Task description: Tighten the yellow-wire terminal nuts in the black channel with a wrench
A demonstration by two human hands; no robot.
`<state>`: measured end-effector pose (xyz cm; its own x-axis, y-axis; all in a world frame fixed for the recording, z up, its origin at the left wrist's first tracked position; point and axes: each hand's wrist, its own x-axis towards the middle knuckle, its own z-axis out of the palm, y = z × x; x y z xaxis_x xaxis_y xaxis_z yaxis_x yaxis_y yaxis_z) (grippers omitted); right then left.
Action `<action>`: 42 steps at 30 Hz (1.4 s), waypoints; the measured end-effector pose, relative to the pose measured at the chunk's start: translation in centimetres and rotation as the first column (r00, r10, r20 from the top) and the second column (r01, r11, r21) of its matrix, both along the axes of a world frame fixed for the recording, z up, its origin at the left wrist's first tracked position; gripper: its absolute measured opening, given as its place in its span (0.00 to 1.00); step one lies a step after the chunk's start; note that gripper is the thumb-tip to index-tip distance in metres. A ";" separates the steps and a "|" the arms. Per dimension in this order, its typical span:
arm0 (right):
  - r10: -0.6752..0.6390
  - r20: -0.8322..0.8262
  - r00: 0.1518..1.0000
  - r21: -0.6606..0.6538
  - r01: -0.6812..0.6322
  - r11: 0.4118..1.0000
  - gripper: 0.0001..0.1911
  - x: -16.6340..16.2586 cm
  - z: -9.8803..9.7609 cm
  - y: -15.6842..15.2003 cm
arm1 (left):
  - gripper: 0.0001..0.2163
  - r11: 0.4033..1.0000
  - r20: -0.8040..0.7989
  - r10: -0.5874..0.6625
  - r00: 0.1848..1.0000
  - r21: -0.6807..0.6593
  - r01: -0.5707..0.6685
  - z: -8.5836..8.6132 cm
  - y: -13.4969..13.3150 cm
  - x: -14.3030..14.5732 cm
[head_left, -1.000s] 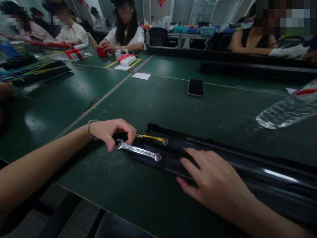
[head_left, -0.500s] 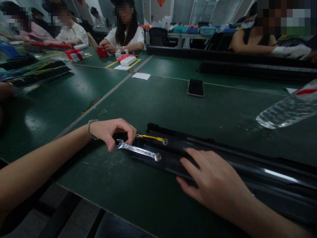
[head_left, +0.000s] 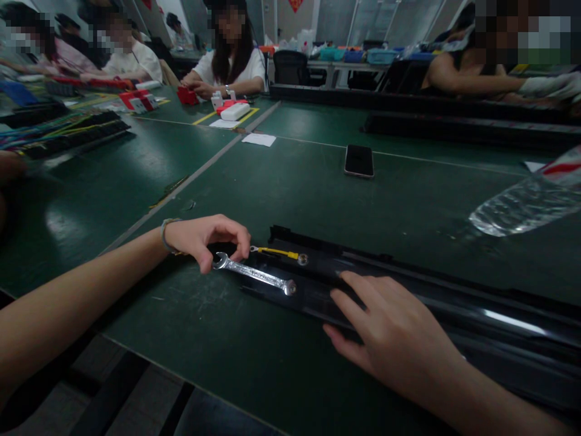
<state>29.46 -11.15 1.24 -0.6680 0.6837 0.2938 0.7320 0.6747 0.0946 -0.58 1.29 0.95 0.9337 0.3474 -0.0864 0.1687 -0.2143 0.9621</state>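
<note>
A silver open-ended wrench lies slantwise at the left end of a long black channel-shaped housing. Its right jaw is at a metal nut; how far it encloses the nut I cannot tell. My left hand curls around the wrench's other end, thumb on the near side and fingers beyond it. Behind the wrench, a short yellow wire with a ring lug runs to a second round metal fastener. My right hand rests on the housing with fingers stretched out, holding nothing.
A phone lies beyond the housing, and a clear plastic bottle lies at the right. Wire bundles are at the left. Co-workers sit across the green table, with long black parts before one of them.
My left hand and the wrench's left end have shifted slightly upward in view. My right hand stays put. A co-worker's gloved hand at the far right has moved right.
</note>
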 end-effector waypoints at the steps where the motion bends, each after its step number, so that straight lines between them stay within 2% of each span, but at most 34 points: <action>1: -0.001 0.003 1.000 -0.004 0.001 1.000 0.11 0.0 0.0 0.0 | 0.22 1.000 0.006 0.003 1.000 -0.004 -0.003 0.0 0.0 0.0; 20: -0.008 0.004 1.000 -0.013 0.008 1.000 0.12 0.0 0.1 -0.1 | 0.15 0.999 0.085 -0.016 0.996 -0.032 0.018 0.1 0.0 0.1; 31: -0.001 -0.002 1.000 -0.003 0.001 1.000 0.12 0.0 0.1 0.0 | 0.13 0.999 0.125 0.027 0.992 -0.038 -0.023 0.0 0.1 0.1; 42: -0.008 -0.004 1.000 -0.012 0.008 1.000 0.13 0.0 0.2 -0.1 | 0.14 0.987 0.128 0.153 0.980 0.034 -0.158 -0.4 0.3 0.1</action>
